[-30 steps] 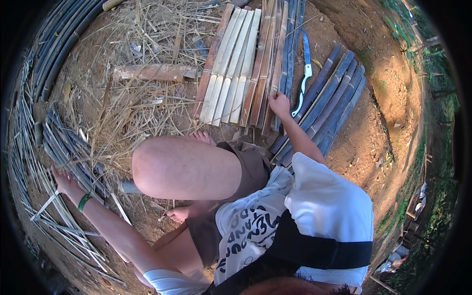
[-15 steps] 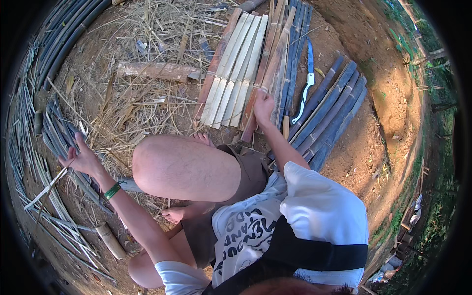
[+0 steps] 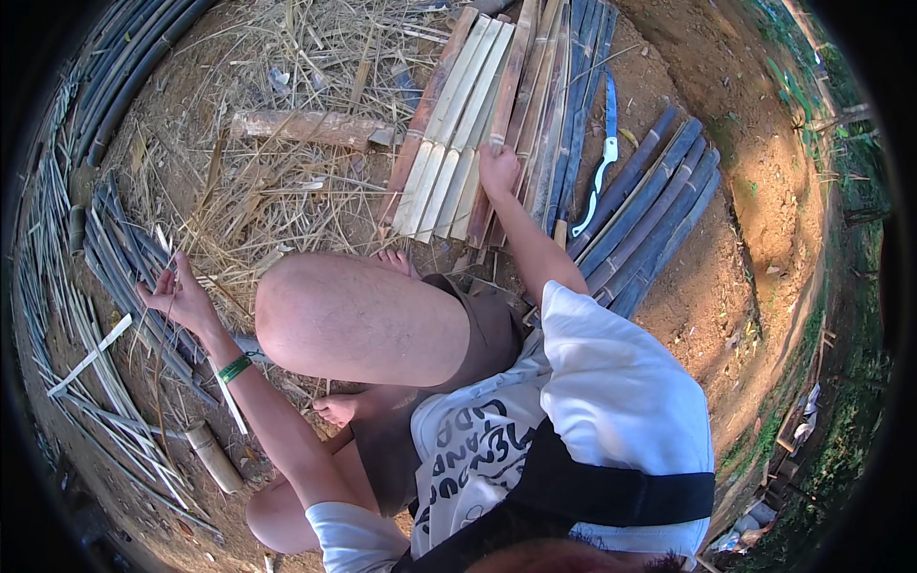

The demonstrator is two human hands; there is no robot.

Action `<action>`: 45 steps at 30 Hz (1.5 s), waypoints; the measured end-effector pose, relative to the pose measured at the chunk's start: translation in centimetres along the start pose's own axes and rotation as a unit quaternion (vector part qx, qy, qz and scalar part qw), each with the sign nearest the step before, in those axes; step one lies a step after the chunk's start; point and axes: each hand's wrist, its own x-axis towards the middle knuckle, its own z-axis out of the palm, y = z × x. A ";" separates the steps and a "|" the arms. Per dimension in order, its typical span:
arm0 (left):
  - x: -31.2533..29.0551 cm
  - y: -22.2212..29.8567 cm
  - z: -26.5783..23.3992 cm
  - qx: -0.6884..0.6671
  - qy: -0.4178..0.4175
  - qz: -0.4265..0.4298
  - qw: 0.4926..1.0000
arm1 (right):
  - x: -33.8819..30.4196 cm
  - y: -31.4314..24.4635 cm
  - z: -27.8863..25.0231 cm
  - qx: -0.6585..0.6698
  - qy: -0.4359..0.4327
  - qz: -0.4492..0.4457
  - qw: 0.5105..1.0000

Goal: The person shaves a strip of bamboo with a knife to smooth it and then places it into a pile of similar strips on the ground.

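Bamboo slat (image 3: 510,88), left of the saw (image 3: 610,148), should handle as light and stiff, its skin smooth, its edges perhaps sharp; hold it across the flat, near the middle. The right hand (image 3: 499,172) seems to have its grip clamped on it. Pale slats (image 3: 445,119) lie farther left of the saw, dark bamboo lengths (image 3: 635,196) just right. Well left of the saw, near dark strips (image 3: 119,263), the left hand (image 3: 181,301) keeps its fingers apart.

right hand (image 3: 499,172) now sits nearer 12 o'clock, on a brown bamboo strip (image 3: 513,76) beside the pale strips (image 3: 451,138), and left hand (image 3: 183,301)'s up around 9ish
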 end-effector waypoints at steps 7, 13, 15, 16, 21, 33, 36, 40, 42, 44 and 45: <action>-1.1 -1.4 -1.0 0.035 -0.014 -0.011 0.999 | 3.5 -0.4 0.4 -0.042 -0.067 -0.021 0.997; -1.8 -1.5 -1.4 0.050 -0.025 -0.056 0.997 | 5.1 0.3 -2.4 -0.089 -0.117 -0.059 0.987; -2.0 -1.7 -1.1 0.052 -0.032 -0.063 0.996 | 5.9 1.9 -2.3 -0.088 -0.149 -0.067 0.983; -2.0 -2.1 -1.2 0.053 -0.032 -0.059 0.996 | 5.6 2.1 -2.0 -0.081 -0.146 -0.065 0.984; -2.6 -2.7 -1.1 0.034 -0.048 -0.064 0.996 | 6.2 5.0 -1.2 -0.018 -0.167 -0.008 0.986; -3.2 -3.3 -1.2 0.047 -0.068 -0.083 0.993 | 7.5 9.2 0.6 0.035 -0.165 0.047 0.985; -3.4 -2.5 -1.5 0.046 -0.068 -0.090 0.993 | 6.8 9.0 1.1 0.045 -0.168 0.074 0.982; -3.7 -2.8 -0.8 0.038 -0.080 -0.092 0.992 | 6.3 8.6 0.0 -0.002 -0.129 0.049 0.990; -3.5 -3.8 -1.3 0.029 -0.081 -0.092 0.992 | 4.4 6.1 -0.2 -0.011 -0.084 0.027 0.996; -3.5 -3.9 -1.9 0.034 -0.059 -0.075 0.995 | 1.7 1.8 -1.5 0.094 -0.061 0.086 0.990; -3.3 -3.5 -2.1 0.049 -0.051 -0.097 0.993 | 0.8 0.5 -2.8 0.143 -0.043 0.117 0.982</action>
